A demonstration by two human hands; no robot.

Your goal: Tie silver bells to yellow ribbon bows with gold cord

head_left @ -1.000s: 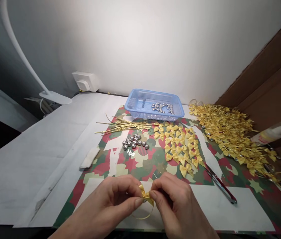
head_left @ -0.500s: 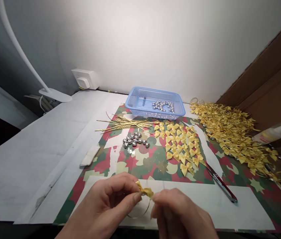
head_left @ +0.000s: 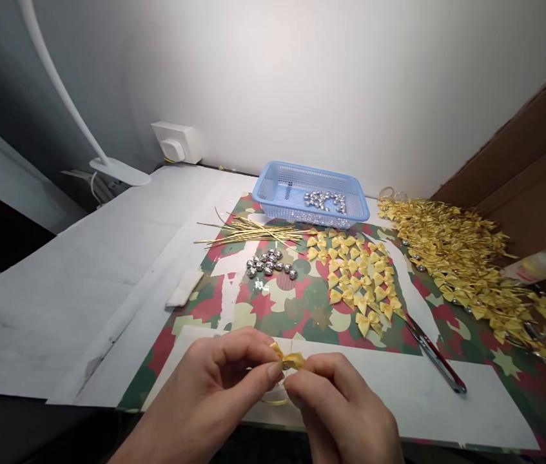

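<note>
In the head view, a yellow bow (head_left: 294, 359) is found pinched between the left hand's (head_left: 227, 367) fingers, the right hand's (head_left: 352, 403) being drawn narrow just beside it, contents indeterminable; light, soft, easily creased handling is judged likely, with hold best taken at its middle.

I'm viewing satiny cloth on the held bow (head_left: 294, 360); loose bells (head_left: 269, 270) are shining, polished metal; blue basket (head_left: 296, 215) is showing smooth plastic; gold cords (head_left: 258, 234) are glinting; patterned sheet (head_left: 296, 306) is reflecting, glossy; white paper (head_left: 393, 386) is looking matt.
</note>
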